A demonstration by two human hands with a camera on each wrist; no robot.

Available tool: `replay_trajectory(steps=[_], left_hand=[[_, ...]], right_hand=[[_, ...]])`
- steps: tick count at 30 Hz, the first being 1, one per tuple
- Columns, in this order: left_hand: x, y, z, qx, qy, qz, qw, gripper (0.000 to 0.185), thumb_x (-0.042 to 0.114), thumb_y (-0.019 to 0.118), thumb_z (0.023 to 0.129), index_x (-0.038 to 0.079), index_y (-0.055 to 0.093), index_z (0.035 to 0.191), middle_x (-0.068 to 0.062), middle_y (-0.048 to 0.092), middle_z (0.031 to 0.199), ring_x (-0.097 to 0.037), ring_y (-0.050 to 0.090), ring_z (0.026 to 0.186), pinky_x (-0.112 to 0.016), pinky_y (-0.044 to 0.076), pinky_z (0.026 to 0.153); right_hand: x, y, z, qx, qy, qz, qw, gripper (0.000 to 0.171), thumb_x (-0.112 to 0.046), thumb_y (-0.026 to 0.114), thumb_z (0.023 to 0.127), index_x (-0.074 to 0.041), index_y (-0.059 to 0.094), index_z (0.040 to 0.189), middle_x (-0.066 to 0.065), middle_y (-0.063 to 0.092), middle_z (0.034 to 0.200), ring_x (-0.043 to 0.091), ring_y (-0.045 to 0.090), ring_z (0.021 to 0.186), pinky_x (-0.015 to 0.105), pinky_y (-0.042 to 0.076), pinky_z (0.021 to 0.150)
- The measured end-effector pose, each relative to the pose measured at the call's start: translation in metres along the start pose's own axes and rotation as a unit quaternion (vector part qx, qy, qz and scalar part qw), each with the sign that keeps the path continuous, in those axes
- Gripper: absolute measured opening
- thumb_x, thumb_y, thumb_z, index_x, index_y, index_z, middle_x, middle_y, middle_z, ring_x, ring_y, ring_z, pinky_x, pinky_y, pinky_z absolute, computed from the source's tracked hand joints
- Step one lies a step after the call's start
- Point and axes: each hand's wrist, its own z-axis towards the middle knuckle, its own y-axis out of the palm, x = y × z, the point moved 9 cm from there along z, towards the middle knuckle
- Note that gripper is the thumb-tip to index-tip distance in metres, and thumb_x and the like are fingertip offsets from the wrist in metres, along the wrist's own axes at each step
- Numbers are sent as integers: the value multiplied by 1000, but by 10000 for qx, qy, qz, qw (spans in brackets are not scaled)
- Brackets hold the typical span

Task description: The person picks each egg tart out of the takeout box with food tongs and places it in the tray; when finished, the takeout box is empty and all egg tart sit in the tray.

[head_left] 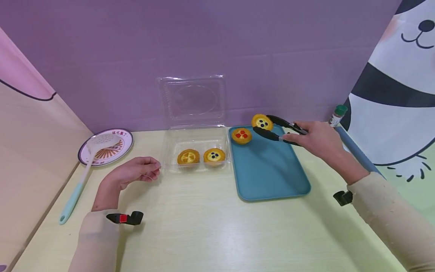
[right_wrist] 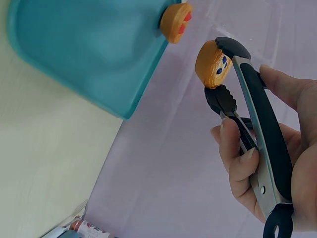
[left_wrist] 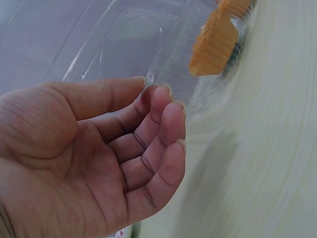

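Note:
My right hand (head_left: 314,140) (right_wrist: 270,163) grips black tongs (head_left: 276,128) (right_wrist: 250,104). Their tips pinch a blueberry tart (head_left: 262,122) (right_wrist: 213,63) held above the far end of the teal tray (head_left: 272,170) (right_wrist: 84,49). A strawberry tart (head_left: 241,135) (right_wrist: 177,22) sits on the tray's far left corner. Two more tarts (head_left: 188,156) (head_left: 214,155) lie in the clear plastic box (head_left: 195,145) (left_wrist: 163,64), whose lid stands open. My left hand (head_left: 136,173) (left_wrist: 99,153) rests by the box's left front corner, fingers loosely curled and touching its rim, holding nothing.
A plate (head_left: 106,147) with a white slotted spatula (head_left: 85,170) across it lies at the far left. A small green-capped bottle (head_left: 337,115) stands by the right wall. Walls close in on three sides of the pale table (head_left: 204,226).

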Motion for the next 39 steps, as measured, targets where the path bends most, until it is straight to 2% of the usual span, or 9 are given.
replay_trajectory(steps=[4, 9, 14, 19, 31, 34, 39], left_hand=[[-1, -1, 0, 14, -1, -3, 10000, 42, 27, 54, 104, -10, 50, 123, -6, 62, 98, -17, 64, 88, -30, 56, 85], [-1, -2, 0, -2, 13, 18, 10000, 42, 28, 55, 104, -9, 50, 123, -6, 62, 98, -16, 63, 87, -31, 56, 85], [-2, -2, 0, 21, 6, 28, 10000, 42, 28, 55, 104, -9, 50, 123, -6, 62, 98, -16, 63, 88, -30, 56, 85], [-1, -2, -1, 33, 30, 29, 10000, 41, 28, 55, 104, -8, 51, 122, -7, 62, 99, -16, 64, 88, -30, 56, 84], [-1, -1, 0, 40, 15, 57, 10000, 41, 27, 55, 104, -9, 50, 122, -6, 62, 98, -17, 64, 88, -30, 56, 85], [-1, -2, 0, 38, -3, 56, 10000, 41, 27, 54, 104, -9, 50, 122, -7, 62, 99, -17, 64, 88, -30, 56, 85], [-1, -2, 0, 42, 5, 61, 10000, 41, 27, 54, 104, -9, 50, 122, -7, 61, 98, -17, 64, 88, -29, 56, 84]], right_hand=[[5, 2, 2, 46, 71, 59, 9999, 71, -58, 70, 87, -14, 58, 141, 2, 45, 60, 23, 50, 59, 34, 33, 48], [13, 8, 6, -116, 188, -13, 9998, 74, -56, 69, 88, -10, 54, 144, 5, 57, 65, 24, 53, 64, 34, 35, 48], [21, 18, 11, -413, 272, -239, 9985, 79, -60, 66, 88, -6, 52, 144, 13, 72, 89, 29, 61, 80, 37, 45, 55], [24, 24, 15, -519, 292, -358, 9976, 81, -62, 66, 87, -7, 53, 144, 15, 71, 88, 30, 63, 82, 38, 46, 58], [25, 35, 22, -862, 354, -641, 9936, 84, -64, 64, 88, -4, 50, 145, 24, 70, 114, 35, 64, 87, 36, 49, 53], [27, 37, 24, -864, 442, -673, 9930, 82, -62, 64, 88, -5, 50, 145, 22, 71, 108, 33, 63, 83, 35, 47, 50], [28, 39, 26, -863, 413, -777, 9924, 82, -62, 64, 88, -6, 50, 146, 22, 71, 112, 33, 63, 82, 35, 47, 50]])
